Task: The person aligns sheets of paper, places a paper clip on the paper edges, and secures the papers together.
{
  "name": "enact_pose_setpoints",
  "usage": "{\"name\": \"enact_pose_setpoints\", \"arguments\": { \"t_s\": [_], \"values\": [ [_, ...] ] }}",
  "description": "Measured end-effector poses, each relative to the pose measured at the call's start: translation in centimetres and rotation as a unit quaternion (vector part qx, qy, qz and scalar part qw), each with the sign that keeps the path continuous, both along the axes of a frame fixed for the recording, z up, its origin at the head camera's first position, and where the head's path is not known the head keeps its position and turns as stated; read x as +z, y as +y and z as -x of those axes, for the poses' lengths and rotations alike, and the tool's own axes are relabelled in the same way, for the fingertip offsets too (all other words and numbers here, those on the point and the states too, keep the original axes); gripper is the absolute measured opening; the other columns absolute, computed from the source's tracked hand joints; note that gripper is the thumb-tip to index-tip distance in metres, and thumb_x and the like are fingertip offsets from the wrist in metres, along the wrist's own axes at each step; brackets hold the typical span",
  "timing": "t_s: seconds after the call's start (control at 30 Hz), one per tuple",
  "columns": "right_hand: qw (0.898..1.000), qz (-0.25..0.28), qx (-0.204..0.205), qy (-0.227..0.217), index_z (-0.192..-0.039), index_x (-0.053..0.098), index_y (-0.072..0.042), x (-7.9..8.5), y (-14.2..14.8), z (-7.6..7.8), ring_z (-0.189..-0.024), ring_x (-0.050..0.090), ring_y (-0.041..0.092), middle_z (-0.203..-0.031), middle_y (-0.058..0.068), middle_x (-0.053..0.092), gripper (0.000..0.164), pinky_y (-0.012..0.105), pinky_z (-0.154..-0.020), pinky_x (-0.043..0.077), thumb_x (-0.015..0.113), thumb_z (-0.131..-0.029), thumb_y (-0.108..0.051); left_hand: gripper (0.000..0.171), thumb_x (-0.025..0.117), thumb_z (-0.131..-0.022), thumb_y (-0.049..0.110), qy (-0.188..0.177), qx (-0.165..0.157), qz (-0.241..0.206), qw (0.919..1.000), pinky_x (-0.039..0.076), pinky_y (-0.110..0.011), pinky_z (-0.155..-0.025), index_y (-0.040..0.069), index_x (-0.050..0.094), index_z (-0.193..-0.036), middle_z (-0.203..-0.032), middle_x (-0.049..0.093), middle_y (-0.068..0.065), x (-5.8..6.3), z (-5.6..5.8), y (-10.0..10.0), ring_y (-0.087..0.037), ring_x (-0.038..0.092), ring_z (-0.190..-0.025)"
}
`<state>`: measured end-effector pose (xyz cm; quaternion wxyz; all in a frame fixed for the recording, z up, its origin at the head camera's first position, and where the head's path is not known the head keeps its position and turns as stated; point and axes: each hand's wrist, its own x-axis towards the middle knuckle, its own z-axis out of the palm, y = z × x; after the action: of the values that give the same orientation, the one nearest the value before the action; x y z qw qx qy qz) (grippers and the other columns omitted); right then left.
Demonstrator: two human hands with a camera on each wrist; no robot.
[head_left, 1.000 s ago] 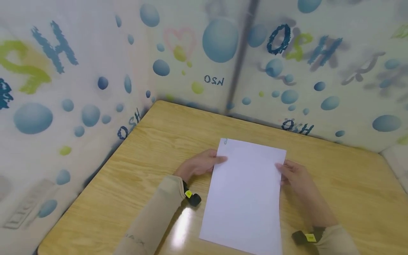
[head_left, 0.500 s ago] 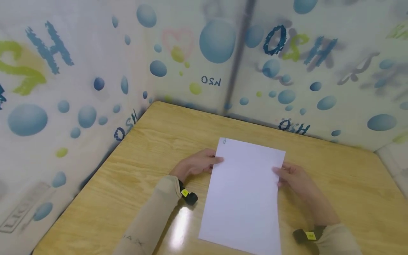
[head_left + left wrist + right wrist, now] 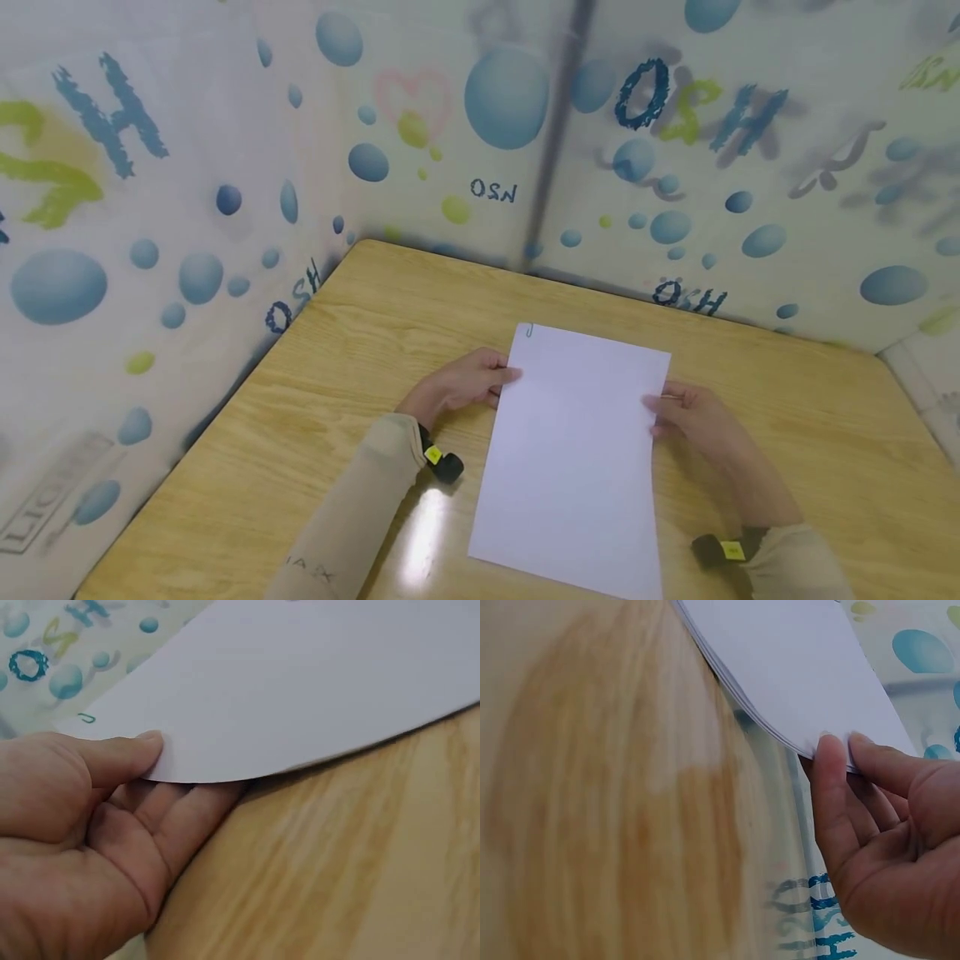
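A stack of white paper sheets (image 3: 573,467) lies between my two hands, its far end lifted off the table. A small green paper clip (image 3: 529,331) sits on the top edge near the far left corner. My left hand (image 3: 468,382) pinches the left edge, thumb on top and fingers beneath. On the opposite edge my right hand (image 3: 693,417) pinches the stack, thumb on the upper face. Several layered sheet edges show in the right wrist view, where the paper (image 3: 780,667) bends slightly. In the left wrist view the clip (image 3: 87,718) appears beyond my thumb.
A wooden table (image 3: 360,333) lies under the paper, with a bright reflection near the left forearm. Fabric walls (image 3: 450,125) printed with blue bubbles and letters stand along its left and far edges. Each wrist wears a small black camera (image 3: 447,467).
The view has shifted slightly. My left thumb reaches a little less far over the sheet, and my right hand sits slightly lower along its edge. Both hands still hold the paper.
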<state>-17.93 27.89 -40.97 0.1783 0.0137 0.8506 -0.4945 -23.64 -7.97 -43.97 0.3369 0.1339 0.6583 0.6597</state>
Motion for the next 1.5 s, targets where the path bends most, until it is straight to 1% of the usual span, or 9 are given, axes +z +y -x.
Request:
{"name": "enact_pose_setpoints", "arguments": {
  "t_s": [0.13, 0.27, 0.4, 0.53, 0.77, 0.93, 1.23, 1.3, 1.5],
  "values": [
    [1.0, -0.004, -0.008, 0.006, -0.123, 0.059, 0.001, 0.0, 0.0, 0.0, -0.085, 0.066, 0.021, -0.106, 0.008, 0.068, 0.048, 0.019, -0.081, 0.046, 0.06, -0.096, -0.039, 0.024, 0.054, -0.101, 0.012, 0.029, 0.011, 0.038, 0.9988, 0.056, -0.036, -0.073, -0.002, 0.064, -0.117, -0.1, 0.069, -0.015, 0.5, 0.1, -0.1, -0.026, 0.069, -0.086],
    [1.0, -0.02, -0.015, 0.008, -0.124, 0.058, 0.002, 0.2, -0.2, -0.1, -0.087, 0.065, 0.02, -0.108, 0.01, 0.067, 0.051, 0.022, -0.082, 0.048, 0.059, -0.096, -0.041, 0.019, 0.061, -0.097, 0.012, 0.055, 0.049, 0.087, 0.9934, 0.057, -0.037, -0.069, 0.001, 0.069, -0.11, -0.093, 0.07, -0.015, 1.1, 0.1, 0.0, -0.027, 0.069, -0.079],
    [0.999, -0.043, -0.024, 0.004, -0.131, 0.053, 0.002, 0.5, -0.6, -0.1, -0.09, 0.065, 0.019, -0.114, 0.012, 0.064, 0.057, 0.026, -0.085, 0.049, 0.059, -0.096, -0.043, 0.013, 0.067, -0.093, 0.013, 0.083, 0.092, 0.138, 0.9826, 0.057, -0.034, -0.062, 0.004, 0.071, -0.102, -0.083, 0.069, -0.013, 1.3, -0.1, 0.5, -0.023, 0.068, -0.067],
    [0.998, -0.062, -0.031, 0.006, -0.135, 0.048, 0.004, 0.4, -0.7, 0.0, -0.09, 0.065, 0.019, -0.117, 0.016, 0.06, 0.059, 0.028, -0.085, 0.05, 0.057, -0.097, -0.041, 0.011, 0.069, -0.091, 0.011, 0.106, 0.124, 0.16, 0.9736, 0.056, -0.032, -0.058, 0.003, 0.07, -0.099, -0.08, 0.067, -0.012, 1.4, -0.3, 1.2, -0.021, 0.066, -0.063],
    [0.995, -0.088, -0.046, 0.001, -0.133, 0.049, 0.004, -0.2, -1.3, 0.4, -0.087, 0.065, 0.019, -0.119, 0.02, 0.058, 0.048, 0.03, -0.08, 0.054, 0.058, -0.099, -0.028, 0.011, 0.072, -0.088, 0.007, 0.155, 0.169, 0.196, 0.9532, 0.054, -0.031, -0.051, 0.001, 0.064, -0.093, -0.073, 0.063, -0.012, 1.4, -0.8, 2.0, -0.019, 0.061, -0.055],
    [0.994, -0.097, -0.053, 0.001, -0.129, 0.051, 0.005, -0.3, -1.7, 0.8, -0.084, 0.064, 0.019, -0.117, 0.021, 0.058, 0.04, 0.029, -0.074, 0.055, 0.059, -0.099, -0.02, 0.005, 0.068, -0.091, 0.004, 0.184, 0.183, 0.215, 0.9416, 0.053, -0.029, -0.049, 0.0, 0.065, -0.092, -0.073, 0.063, -0.009, 1.4, -1.1, 2.5, -0.017, 0.059, -0.054],
    [0.99, -0.13, -0.047, -0.003, -0.121, 0.053, 0.004, 0.1, -2.1, 0.8, -0.078, 0.061, 0.02, -0.102, 0.016, 0.059, 0.03, 0.03, -0.069, 0.055, 0.061, -0.097, -0.013, 0.004, 0.066, -0.091, 0.002, 0.25, 0.186, 0.286, 0.9061, 0.046, -0.022, -0.044, 0.001, 0.07, -0.09, -0.067, 0.061, -0.004, 1.6, -1.6, 3.3, -0.012, 0.056, -0.051],
    [0.989, -0.138, -0.047, -0.003, -0.121, 0.053, 0.004, 0.2, -2.1, 0.8, -0.078, 0.061, 0.02, -0.102, 0.016, 0.06, 0.031, 0.03, -0.069, 0.055, 0.062, -0.097, -0.013, 0.003, 0.067, -0.091, 0.002, 0.251, 0.19, 0.292, 0.9034, 0.045, -0.022, -0.044, 0.001, 0.07, -0.09, -0.067, 0.061, -0.004, 1.6, -1.7, 3.4, -0.012, 0.056, -0.05],
    [0.988, -0.143, -0.051, -0.005, -0.124, 0.049, 0.004, 0.2, -1.9, 0.7, -0.077, 0.062, 0.02, -0.102, 0.017, 0.06, 0.038, 0.03, -0.068, 0.055, 0.064, -0.095, -0.015, 0.004, 0.069, -0.089, 0.002, 0.241, 0.196, 0.294, 0.904, 0.045, -0.021, -0.043, -0.001, 0.069, -0.091, -0.065, 0.061, -0.004, 1.6, -1.6, 3.6, -0.012, 0.056, -0.048]
  ]
}}
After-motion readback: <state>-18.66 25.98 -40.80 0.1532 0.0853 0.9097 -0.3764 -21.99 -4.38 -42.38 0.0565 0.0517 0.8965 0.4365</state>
